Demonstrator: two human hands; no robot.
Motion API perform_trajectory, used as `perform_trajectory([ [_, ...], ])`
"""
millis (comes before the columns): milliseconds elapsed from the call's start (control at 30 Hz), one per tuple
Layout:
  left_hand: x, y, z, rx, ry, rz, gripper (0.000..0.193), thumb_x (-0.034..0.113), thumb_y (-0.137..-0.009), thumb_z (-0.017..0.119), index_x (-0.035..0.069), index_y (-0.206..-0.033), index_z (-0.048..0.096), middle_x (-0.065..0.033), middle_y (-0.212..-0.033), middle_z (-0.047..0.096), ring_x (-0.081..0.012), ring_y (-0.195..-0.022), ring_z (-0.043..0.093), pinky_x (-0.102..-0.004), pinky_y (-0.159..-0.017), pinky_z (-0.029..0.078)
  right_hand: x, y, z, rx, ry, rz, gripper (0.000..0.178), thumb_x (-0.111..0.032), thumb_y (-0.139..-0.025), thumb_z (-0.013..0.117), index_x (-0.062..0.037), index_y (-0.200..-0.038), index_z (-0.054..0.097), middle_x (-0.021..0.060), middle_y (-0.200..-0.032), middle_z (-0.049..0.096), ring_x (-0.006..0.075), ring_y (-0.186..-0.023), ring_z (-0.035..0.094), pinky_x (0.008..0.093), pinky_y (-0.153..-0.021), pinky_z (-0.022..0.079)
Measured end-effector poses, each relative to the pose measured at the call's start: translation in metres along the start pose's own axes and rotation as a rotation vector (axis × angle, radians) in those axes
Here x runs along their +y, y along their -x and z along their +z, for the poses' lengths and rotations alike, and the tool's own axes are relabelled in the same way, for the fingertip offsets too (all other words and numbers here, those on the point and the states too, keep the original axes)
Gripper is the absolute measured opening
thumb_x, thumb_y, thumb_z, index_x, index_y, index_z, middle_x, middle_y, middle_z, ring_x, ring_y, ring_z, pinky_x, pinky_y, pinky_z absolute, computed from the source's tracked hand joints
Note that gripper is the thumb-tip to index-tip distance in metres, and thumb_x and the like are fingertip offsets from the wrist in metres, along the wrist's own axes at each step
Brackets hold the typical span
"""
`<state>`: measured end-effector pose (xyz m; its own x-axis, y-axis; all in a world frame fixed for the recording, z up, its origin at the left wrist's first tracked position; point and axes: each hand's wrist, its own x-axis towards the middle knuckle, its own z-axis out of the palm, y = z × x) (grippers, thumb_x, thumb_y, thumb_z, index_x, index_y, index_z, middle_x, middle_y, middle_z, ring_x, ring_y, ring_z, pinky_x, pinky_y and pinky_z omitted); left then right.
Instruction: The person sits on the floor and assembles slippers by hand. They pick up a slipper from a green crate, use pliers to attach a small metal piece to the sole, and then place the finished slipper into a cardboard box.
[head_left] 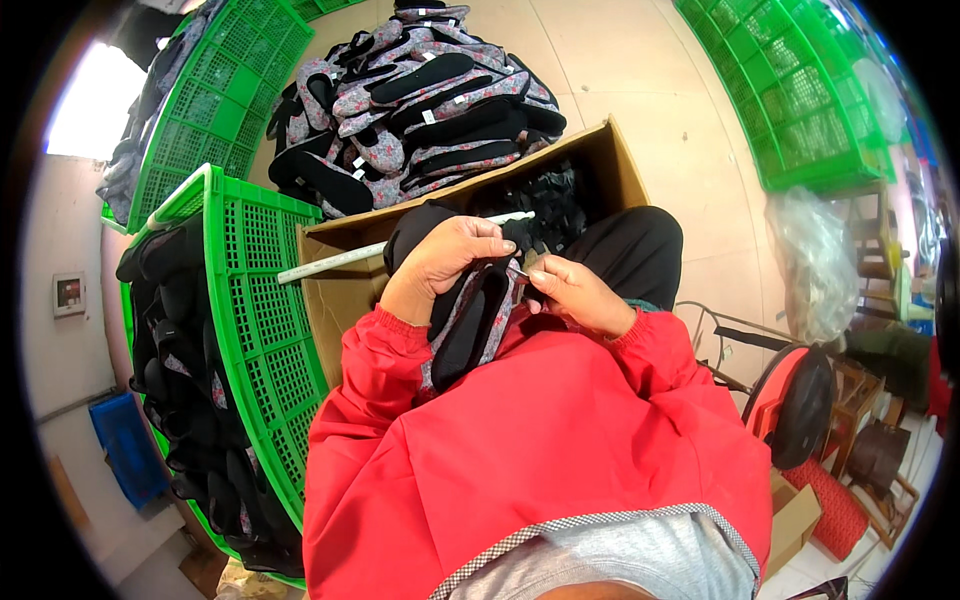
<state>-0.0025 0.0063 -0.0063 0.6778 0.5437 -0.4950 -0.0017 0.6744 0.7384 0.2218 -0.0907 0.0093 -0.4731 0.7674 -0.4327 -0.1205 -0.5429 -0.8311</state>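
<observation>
A floral grey shoe or slipper point(468, 328) with a black insole lies across my lap, one end up between my hands. My left hand point(446, 256) is closed in a pinch at that end, thumb and forefinger together on its edge. Close on its right, my right hand point(578, 292) is closed too, fingers curled at the same end. A small, dull metallic-looking piece shows between its fingertips, too small to name. Beyond my hands, an open cardboard box point(622, 165) holds black scraps point(548, 205), and a white pipe point(335, 262) lies across it.
A large pile of similar floral and black footwear point(430, 110) lies on the floor ahead. Left, a green crate point(262, 320) holds black footwear. Another green crate point(800, 90) stands far right, near a clear plastic bag point(815, 265) and a round red-and-black stool seat point(792, 405).
</observation>
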Motion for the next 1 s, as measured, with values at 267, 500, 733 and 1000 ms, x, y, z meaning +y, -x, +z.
perform_trajectory([
  [267, -0.002, -0.003, 0.001, 0.011, 0.002, -0.008, 0.005, 0.006, -0.088, 0.069, 0.002, -0.087, 0.069, -0.0018, -0.085, 0.068, -0.0087, -0.075, 0.06, -0.0236, -0.073, 0.048, 0.003, -0.009, 0.0, -0.022, 0.02, -0.019, 0.025, -0.025, -0.106, 0.049, -0.0016, -0.099, 0.056, 0.0025, -0.083, 0.059, 0.009, -0.073, 0.056, 0.0236, -0.067, 0.046],
  [500, 0.001, -0.002, 0.006, 0.032, -0.01, -0.018, 0.006, 0.007, -0.088, 0.069, 0.002, -0.085, 0.068, -0.0018, -0.083, 0.067, -0.0091, -0.074, 0.06, -0.0238, -0.071, 0.047, -0.006, -0.012, 0.004, -0.027, 0.019, -0.01, 0.027, -0.027, -0.106, 0.05, -0.0033, -0.095, 0.055, 0.0009, -0.081, 0.057, 0.0082, -0.071, 0.054, 0.0234, -0.065, 0.045],
  [733, 0.008, 0.0, 0.011, 0.028, -0.005, -0.037, 0.008, 0.007, -0.088, 0.07, 0.003, -0.082, 0.068, -0.0009, -0.08, 0.066, -0.0085, -0.071, 0.059, -0.023, -0.068, 0.046, -0.007, -0.016, 0.005, -0.076, -0.087, -0.009, 0.025, -0.032, -0.107, 0.047, -0.0091, -0.101, 0.054, 0.0003, -0.079, 0.06, 0.0036, -0.059, 0.037, 0.0182, -0.053, 0.03],
  [1000, 0.007, -0.002, 0.011, 0.056, -0.032, -0.054, 0.007, 0.007, -0.087, 0.071, 0.003, -0.081, 0.068, 0.0007, -0.078, 0.064, -0.0078, -0.07, 0.058, -0.0227, -0.066, 0.044, -0.005, -0.02, 0.004, -0.105, -0.083, -0.02, 0.026, -0.035, -0.106, 0.048, -0.0098, -0.101, 0.054, 0.0, -0.078, 0.059, 0.0036, -0.058, 0.035, 0.0184, -0.053, 0.028],
])
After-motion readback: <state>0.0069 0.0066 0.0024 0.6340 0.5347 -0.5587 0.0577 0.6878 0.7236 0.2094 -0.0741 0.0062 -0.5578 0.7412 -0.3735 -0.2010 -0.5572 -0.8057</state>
